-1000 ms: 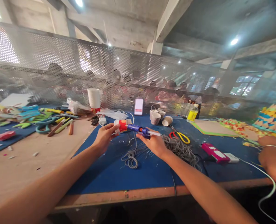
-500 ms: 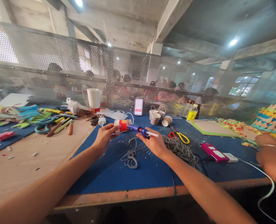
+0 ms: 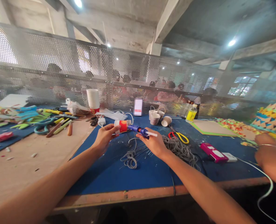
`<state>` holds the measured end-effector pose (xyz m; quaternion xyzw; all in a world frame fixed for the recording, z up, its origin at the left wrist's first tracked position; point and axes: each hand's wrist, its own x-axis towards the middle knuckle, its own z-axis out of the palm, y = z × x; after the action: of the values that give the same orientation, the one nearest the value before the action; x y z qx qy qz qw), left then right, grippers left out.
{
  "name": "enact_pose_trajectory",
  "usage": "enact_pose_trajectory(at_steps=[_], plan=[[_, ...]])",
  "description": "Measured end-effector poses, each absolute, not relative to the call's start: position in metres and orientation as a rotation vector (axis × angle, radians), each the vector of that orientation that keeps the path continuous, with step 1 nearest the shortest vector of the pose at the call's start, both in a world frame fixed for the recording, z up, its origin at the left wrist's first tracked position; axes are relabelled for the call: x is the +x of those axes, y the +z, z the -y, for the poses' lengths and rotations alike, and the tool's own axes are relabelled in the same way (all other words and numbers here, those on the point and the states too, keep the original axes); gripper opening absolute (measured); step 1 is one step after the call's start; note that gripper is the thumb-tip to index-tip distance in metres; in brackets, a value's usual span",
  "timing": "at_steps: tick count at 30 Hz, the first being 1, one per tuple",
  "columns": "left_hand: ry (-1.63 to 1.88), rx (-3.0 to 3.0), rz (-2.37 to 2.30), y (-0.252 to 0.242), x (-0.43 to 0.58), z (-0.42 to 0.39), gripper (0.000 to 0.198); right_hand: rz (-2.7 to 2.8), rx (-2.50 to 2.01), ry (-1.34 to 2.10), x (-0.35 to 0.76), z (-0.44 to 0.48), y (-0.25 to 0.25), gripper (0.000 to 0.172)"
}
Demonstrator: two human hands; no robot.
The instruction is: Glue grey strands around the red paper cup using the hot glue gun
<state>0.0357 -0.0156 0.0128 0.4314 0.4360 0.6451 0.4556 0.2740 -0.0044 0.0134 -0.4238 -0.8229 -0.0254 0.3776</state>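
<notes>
My left hand (image 3: 106,137) is closed round a red and white paper cup (image 3: 122,126), tipped on its side. In my right hand (image 3: 153,141) is a blue hot glue gun (image 3: 138,128) with a clear glue stick showing at its back end. The gun's nozzle points left, at the cup's end; whether the two touch I cannot tell. Below them a loose coil of grey cord (image 3: 129,160) lies on the blue mat (image 3: 100,180). A bigger heap of grey cord (image 3: 182,151) sits right of my right hand.
Yellow and red scissors (image 3: 182,137) lie behind the heap. Cord-covered cups (image 3: 154,117) and a stack of paper cups (image 3: 93,101) stand farther back, before a perforated screen (image 3: 128,65). Blue-green scissors (image 3: 43,125) are at left. Another person's hand (image 3: 267,147) is at right, near a magenta box (image 3: 213,152).
Almost nothing differs. Both hands keep the cup and the glue gun in the same place, and the whole view has shifted very slightly.
</notes>
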Motion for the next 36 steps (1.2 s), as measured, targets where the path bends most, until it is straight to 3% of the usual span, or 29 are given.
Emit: enact_pose_trajectory(at_steps=[36], plan=[[1.601, 1.073, -1.095, 0.0156, 0.0361, 0.0171, 0.030, 2.113, -1.125, -0.158, 0.2754, 0.0039, 0.0112, 0.038]])
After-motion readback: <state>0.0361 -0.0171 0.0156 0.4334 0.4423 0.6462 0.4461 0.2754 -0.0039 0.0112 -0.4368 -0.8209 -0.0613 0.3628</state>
